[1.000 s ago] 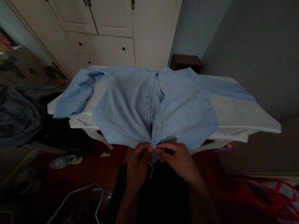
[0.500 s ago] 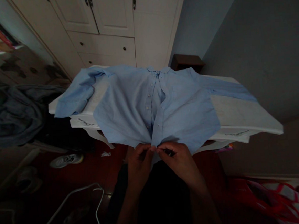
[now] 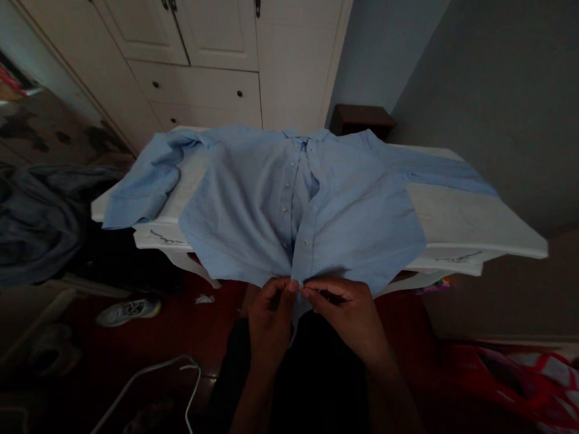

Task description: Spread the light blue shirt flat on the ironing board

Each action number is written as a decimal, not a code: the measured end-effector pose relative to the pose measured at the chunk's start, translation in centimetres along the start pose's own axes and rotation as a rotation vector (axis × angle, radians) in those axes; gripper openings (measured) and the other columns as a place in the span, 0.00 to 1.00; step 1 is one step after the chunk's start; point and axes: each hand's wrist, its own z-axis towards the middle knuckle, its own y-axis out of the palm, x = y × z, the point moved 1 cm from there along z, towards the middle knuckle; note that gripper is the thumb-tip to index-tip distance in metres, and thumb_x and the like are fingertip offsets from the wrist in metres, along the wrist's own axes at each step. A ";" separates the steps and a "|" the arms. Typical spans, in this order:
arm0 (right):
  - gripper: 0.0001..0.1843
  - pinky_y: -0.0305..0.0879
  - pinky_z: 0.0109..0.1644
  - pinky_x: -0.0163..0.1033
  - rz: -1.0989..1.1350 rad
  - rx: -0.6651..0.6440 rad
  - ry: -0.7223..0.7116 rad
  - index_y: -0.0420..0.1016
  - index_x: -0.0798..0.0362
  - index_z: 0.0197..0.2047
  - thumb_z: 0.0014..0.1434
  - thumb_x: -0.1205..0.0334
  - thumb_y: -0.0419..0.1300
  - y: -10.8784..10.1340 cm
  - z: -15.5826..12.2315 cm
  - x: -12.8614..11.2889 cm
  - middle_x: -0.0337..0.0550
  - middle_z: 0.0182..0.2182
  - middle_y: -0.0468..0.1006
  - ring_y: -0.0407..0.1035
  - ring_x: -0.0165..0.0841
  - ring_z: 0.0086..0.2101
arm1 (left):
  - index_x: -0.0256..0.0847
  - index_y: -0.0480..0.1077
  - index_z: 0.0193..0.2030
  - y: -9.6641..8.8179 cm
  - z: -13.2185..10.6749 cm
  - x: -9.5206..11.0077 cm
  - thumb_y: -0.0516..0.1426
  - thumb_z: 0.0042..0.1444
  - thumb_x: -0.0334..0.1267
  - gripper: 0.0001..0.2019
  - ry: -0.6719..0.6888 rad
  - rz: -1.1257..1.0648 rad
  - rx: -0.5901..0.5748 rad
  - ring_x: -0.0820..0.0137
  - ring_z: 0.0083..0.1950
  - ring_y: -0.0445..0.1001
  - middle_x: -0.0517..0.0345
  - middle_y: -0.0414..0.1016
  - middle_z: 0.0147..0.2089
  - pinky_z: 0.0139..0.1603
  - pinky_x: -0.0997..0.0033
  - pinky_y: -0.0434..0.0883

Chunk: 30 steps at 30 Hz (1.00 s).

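Note:
A light blue button-up shirt lies face up on a white table, collar at the far side, sleeves spread left and right, its hem hanging over the near edge. My left hand pinches the left front edge at the hem. My right hand pinches the right front edge beside it. Both hands meet at the bottom of the button placket, fingers closed on the cloth.
A cream wardrobe with drawers stands behind the table. Dark grey cloth is heaped at the left. A white shoe and a white wire hanger lie on the dark red floor. A red and white bag sits at the lower right.
Almost nothing differs. My hands stay pinched together on the shirt's hem, shifting only slightly; the shirt rests where it was.

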 end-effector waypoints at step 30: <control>0.07 0.62 0.35 0.34 -0.083 -0.078 -0.028 0.79 0.51 0.30 0.59 0.67 0.61 -0.3 1.0 -0.2 0.36 0.28 0.79 0.71 0.29 0.29 | 0.39 0.77 0.33 -0.1 0.3 -0.2 0.60 0.56 0.43 0.09 0.195 0.171 0.049 0.72 0.34 0.73 0.59 0.76 0.31 0.37 0.75 0.69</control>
